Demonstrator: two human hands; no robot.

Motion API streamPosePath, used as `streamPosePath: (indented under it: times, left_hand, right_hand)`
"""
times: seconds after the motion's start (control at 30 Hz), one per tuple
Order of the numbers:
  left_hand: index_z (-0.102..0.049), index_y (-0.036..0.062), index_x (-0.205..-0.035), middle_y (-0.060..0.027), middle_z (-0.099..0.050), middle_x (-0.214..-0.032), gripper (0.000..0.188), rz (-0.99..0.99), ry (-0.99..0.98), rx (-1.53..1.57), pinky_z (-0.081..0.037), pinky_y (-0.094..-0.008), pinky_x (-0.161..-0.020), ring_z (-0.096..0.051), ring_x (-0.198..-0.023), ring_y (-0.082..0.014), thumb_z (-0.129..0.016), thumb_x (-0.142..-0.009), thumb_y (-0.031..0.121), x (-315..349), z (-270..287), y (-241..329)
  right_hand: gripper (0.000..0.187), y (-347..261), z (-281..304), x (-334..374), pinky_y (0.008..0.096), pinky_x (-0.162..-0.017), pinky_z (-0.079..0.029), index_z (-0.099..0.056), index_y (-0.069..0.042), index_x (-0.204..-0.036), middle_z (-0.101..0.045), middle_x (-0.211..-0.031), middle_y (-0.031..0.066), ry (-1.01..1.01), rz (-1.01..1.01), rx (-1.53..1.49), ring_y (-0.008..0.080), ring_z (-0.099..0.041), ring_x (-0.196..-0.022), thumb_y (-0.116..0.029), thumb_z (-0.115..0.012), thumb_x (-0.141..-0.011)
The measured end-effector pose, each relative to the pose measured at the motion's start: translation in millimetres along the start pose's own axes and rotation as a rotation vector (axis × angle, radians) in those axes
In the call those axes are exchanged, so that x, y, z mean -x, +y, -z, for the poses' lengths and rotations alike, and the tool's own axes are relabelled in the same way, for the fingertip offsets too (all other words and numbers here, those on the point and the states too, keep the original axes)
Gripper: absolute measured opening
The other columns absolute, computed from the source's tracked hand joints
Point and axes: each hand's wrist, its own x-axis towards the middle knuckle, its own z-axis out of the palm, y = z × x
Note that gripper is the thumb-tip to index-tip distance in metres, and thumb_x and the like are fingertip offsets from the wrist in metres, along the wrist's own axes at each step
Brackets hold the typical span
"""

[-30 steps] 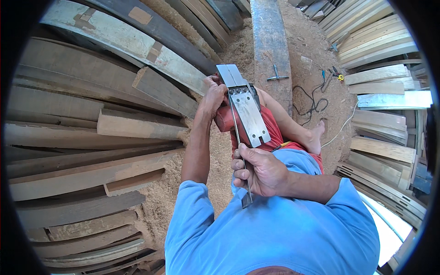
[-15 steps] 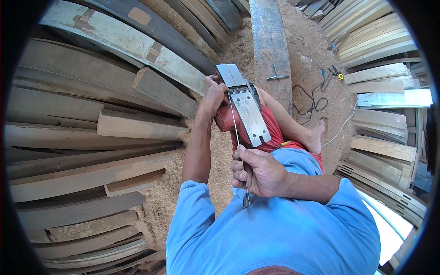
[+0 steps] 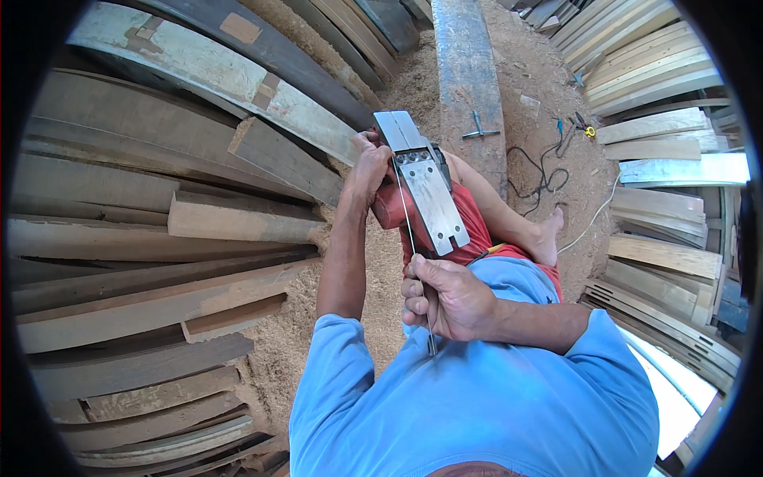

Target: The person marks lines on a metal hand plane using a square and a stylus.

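Note:
An electric hand planer [image 3: 429,195] with a red body lies sole up above my lap, its metal plates and a row of bolts showing. My left hand [image 3: 372,165] is closed around its far left side, fingers partly hidden. In front of my blue shirt, my right hand [image 3: 453,300] is closed on a thin metal rod [image 3: 407,211]. The rod slants from beside the planer's bolt row down through my fist. Its lower end, with a short metal piece, sticks out below the fingers. Whether its far tip touches a bolt cannot be made out.
A long worn board [image 3: 470,71] runs away ahead, carrying a T-handle wrench [image 3: 480,127]. Wood stacks [image 3: 246,216] fill the left, and pale planks [image 3: 656,123] the right. A black cable [image 3: 544,175] and yellow-handled tool [image 3: 589,132] lie on the shavings. A yellow-and-dark handle [image 3: 486,253] rests near my lap.
The rod has turned a little in my right hand; its lower end piece now looks narrower and sits slightly further right. The planer and my left hand look almost unchanged.

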Motion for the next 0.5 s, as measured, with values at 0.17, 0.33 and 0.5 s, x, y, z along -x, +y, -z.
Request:
streamPosePath:
  times: [0.17,0.33,0.5]
  left_hand:
    - [-0.027,0.0022,-0.126,-0.0111,-0.053,-0.099,0.045,-0.002,-0.006,-0.021,-0.058,-0.0293,-0.053,-0.062,-0.072,-0.0171,-0.050,-0.088,0.011,-1,4,-3]
    - [-0.024,0.0022,-0.131,-0.0148,-0.059,-0.096,0.051,-0.018,0.003,0.010,-0.052,-0.0315,-0.059,-0.062,-0.061,-0.0194,-0.050,-0.087,0.010,-3,6,-8]
    - [-0.025,0.0005,-0.130,-0.0121,-0.060,-0.090,0.050,-0.040,-0.002,0.003,-0.053,-0.0295,-0.059,-0.063,-0.064,-0.0178,-0.050,-0.089,0.009,1,3,-6]
  right_hand:
    - [0.029,0,4,1,0.0397,-0.082,-0.065,-0.054,-0.012,-0.100,-0.059,-0.085,-0.0015,0.013,-0.005,-0.004,0.0126,-0.066,-0.073,-0.036,-0.045,-0.112]
    - [0.028,-1,11,-2,0.0404,-0.083,-0.063,-0.055,-0.012,-0.100,-0.059,-0.086,-0.0015,0.048,-0.008,0.016,0.0129,-0.065,-0.074,-0.035,-0.046,-0.112]
    - [0.028,-21,-10,17,0.0279,-0.067,-0.052,-0.055,-0.010,-0.102,-0.055,-0.089,-0.0016,0.083,-0.018,0.115,0.0099,-0.052,-0.069,-0.037,-0.050,-0.111]
